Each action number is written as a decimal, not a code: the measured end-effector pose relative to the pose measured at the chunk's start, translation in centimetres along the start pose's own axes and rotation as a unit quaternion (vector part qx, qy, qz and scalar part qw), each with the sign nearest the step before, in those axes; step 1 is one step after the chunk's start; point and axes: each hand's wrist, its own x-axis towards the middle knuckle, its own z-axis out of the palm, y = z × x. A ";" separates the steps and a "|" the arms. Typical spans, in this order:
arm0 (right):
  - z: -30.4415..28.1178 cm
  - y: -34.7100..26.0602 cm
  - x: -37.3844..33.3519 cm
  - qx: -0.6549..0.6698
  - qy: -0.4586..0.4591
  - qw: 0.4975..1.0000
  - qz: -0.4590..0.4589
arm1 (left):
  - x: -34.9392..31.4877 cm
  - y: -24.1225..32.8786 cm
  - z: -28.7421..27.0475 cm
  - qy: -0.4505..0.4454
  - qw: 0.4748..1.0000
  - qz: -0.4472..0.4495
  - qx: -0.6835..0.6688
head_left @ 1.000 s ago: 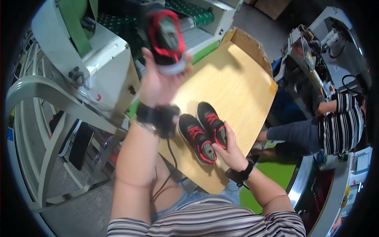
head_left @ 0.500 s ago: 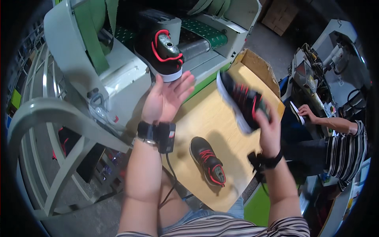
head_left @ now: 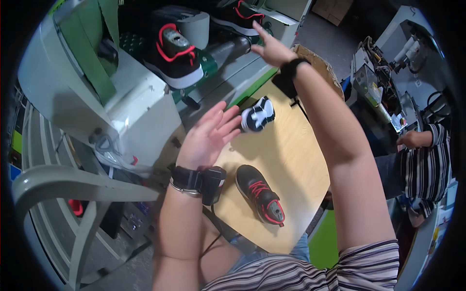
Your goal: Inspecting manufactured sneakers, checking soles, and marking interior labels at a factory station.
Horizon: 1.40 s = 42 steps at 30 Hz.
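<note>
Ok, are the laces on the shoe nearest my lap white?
No, the laces on that black shoe on the wooden table are red.

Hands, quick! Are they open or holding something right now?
Left hand: open, next to a black-and-white thing.
Right hand: open, beside a black shoe; can't tell if touching.

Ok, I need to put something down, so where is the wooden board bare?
Bare wood shows between the red-laced shoe on the wooden board and the right arm, and between that shoe and the black-and-white piece. It's crowded farther up, where that piece sits beside the left hand.
</note>
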 end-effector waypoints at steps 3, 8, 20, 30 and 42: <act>5.0 4.7 -6.9 -0.033 -0.034 0.986 -0.159 | 0.5 -0.2 1.9 0.107 0.989 0.000 0.105; 7.8 3.2 -21.0 -0.124 -0.177 0.975 -0.052 | -0.3 -1.8 1.1 0.144 0.982 -0.012 0.125; 7.1 3.6 -33.4 0.438 0.113 0.822 0.348 | -0.9 -4.7 0.7 0.136 0.980 -0.034 0.138; 2.9 0.8 -25.2 0.553 0.099 0.782 0.270 | -1.2 -6.4 1.5 0.106 0.973 -0.118 0.167; 2.1 -6.7 -35.6 0.240 -0.144 0.956 0.089 | -0.4 -1.9 4.0 -0.080 0.992 0.064 -0.067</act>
